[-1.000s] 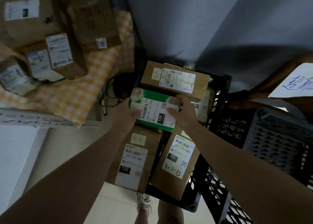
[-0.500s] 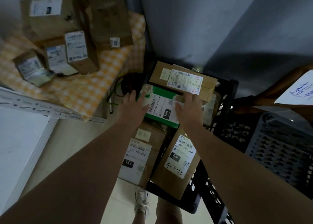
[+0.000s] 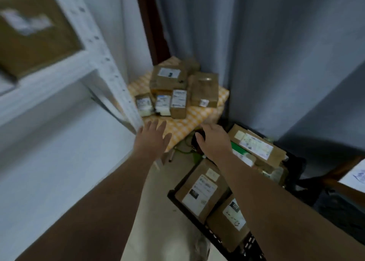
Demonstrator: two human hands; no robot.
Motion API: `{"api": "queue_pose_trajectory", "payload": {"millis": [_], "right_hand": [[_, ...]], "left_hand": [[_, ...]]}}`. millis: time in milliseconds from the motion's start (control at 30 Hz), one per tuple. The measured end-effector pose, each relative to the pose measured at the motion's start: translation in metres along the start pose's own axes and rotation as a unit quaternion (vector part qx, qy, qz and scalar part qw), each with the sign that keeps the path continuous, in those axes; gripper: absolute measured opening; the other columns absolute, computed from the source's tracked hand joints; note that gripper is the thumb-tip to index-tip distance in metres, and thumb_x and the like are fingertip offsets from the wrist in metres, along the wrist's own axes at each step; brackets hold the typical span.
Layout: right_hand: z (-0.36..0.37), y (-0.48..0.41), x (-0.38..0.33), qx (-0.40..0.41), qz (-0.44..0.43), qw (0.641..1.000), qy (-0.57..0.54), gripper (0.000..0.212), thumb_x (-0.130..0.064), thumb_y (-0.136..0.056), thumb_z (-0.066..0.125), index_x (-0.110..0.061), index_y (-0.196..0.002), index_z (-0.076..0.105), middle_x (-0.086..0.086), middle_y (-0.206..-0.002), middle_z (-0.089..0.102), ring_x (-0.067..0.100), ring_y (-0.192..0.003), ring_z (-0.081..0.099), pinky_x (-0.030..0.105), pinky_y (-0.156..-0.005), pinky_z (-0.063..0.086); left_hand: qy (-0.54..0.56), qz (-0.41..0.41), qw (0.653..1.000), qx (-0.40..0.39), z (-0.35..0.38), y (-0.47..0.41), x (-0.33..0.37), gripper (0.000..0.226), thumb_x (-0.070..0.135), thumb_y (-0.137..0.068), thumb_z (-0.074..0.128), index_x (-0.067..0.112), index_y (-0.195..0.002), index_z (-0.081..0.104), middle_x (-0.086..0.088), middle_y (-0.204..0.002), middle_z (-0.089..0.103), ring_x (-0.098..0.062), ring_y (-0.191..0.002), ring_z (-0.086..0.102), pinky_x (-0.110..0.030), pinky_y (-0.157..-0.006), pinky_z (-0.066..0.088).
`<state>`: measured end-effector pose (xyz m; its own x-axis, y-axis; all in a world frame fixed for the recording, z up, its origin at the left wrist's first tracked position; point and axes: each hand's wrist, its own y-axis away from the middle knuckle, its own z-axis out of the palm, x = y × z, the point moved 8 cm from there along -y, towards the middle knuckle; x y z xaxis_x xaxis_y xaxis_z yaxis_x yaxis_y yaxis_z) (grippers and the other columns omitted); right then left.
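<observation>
My left hand is spread flat, fingers apart and holding nothing, hanging just over the near edge of the checked cloth. My right hand is beside it with its back towards me. Its fingers bend down out of my sight over a dark thing in the gap below, so I cannot tell whether they close on anything. Both hands point at the stacked parcels on the cloth, which sit well apart from my fingertips, pushed back towards the grey curtain. I judge that placing leaves the cloth's front strip free for more. A small upright box stands at the front of that pile with its label facing me, easy to read. Below my right forearm the black crate holds more parcels laid flat, labels up, among them a brown labelled parcel and a green parcel wedged further back. I take it that I am working between crate and cloth. The white shelf post runs close by my left hand, and the view is blurred.
</observation>
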<state>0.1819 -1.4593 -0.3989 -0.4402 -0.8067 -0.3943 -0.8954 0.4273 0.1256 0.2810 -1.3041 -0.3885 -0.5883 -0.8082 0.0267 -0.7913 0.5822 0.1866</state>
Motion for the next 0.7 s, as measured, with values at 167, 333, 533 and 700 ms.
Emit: {"api": "queue_pose_trajectory", "payload": {"millis": [167,333,533,700], "right_hand": [[-0.014,0.05,-0.133,0.012,-0.106,0.993,0.05,0.048,-0.04,-0.102,0.035,-0.012,-0.139,0.045,0.01,-0.14,0.049,0.027,-0.13,0.043,0.039,-0.107,0.036],[-0.003,0.129,-0.288,0.071,-0.224,0.971,0.037,0.041,-0.036,-0.099,0.041,-0.007,-0.124,0.057,0.014,-0.118,0.061,0.033,-0.111,0.056,0.039,-0.092,0.042],[0.022,0.25,-0.479,0.08,-0.36,0.929,-0.018,0.041,-0.033,-0.097,0.047,-0.002,-0.122,0.059,0.019,-0.119,0.062,0.036,-0.11,0.055,0.04,-0.094,0.042],[0.04,0.338,-0.595,0.058,-0.451,0.89,-0.029,0.044,-0.035,-0.099,0.042,-0.014,-0.138,0.047,0.009,-0.137,0.052,0.028,-0.126,0.044,0.036,-0.102,0.033]], "left_hand": [[-0.003,-0.073,0.996,0.057,-0.059,0.107,-0.109,0.057,0.047,-0.102,0.022,0.021,-0.153,0.016,-0.003,-0.16,0.013,-0.023,-0.147,0.01,-0.04,-0.118,0.01],[0.007,-0.156,0.982,0.106,-0.091,0.258,-0.225,0.058,0.047,-0.102,0.023,0.02,-0.152,0.018,-0.005,-0.159,0.017,-0.025,-0.146,0.014,-0.04,-0.117,0.014],[0.016,-0.283,0.944,0.167,-0.123,0.464,-0.354,0.058,0.048,-0.101,0.028,0.021,-0.152,0.019,-0.005,-0.159,0.019,-0.026,-0.146,0.013,-0.039,-0.117,0.013],[-0.004,-0.386,0.899,0.209,-0.146,0.596,-0.425,0.058,0.05,-0.1,0.027,0.022,-0.151,0.021,-0.007,-0.157,0.023,-0.027,-0.145,0.018,-0.039,-0.116,0.017]]}}
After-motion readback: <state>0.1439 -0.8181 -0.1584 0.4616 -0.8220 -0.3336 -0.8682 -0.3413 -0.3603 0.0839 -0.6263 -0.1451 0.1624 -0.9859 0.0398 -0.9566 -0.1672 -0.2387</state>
